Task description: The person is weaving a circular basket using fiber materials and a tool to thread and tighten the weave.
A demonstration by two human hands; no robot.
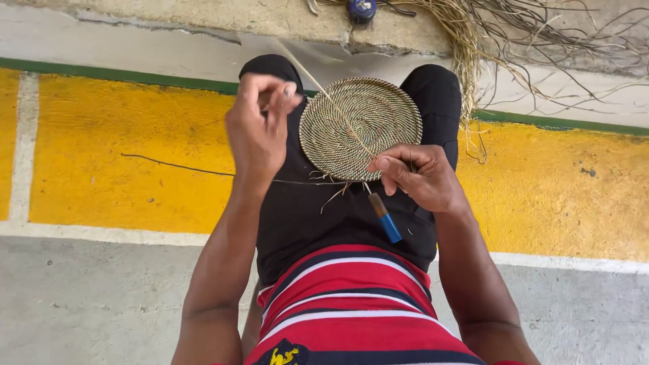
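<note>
Striped shirt (345,297), woven disc (360,127), loose fibres (473,40) beyond.

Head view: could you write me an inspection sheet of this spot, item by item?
Surface: yellow painted floor with white and green lines, grey concrete nearer the person.
Job's things: round woven disc on the lap; pale fibre strand running across it; blue-handled tool below its rim.
Clutter: loose heap of dry fibres on the ledge; dark strand across the floor.
Hands: left hand raised, pinching the strand; right hand gripping the disc's lower rim.
Cables: nothing seen.
Surroundings: cracked concrete ledge; small dark round object on it, unclear.
</note>
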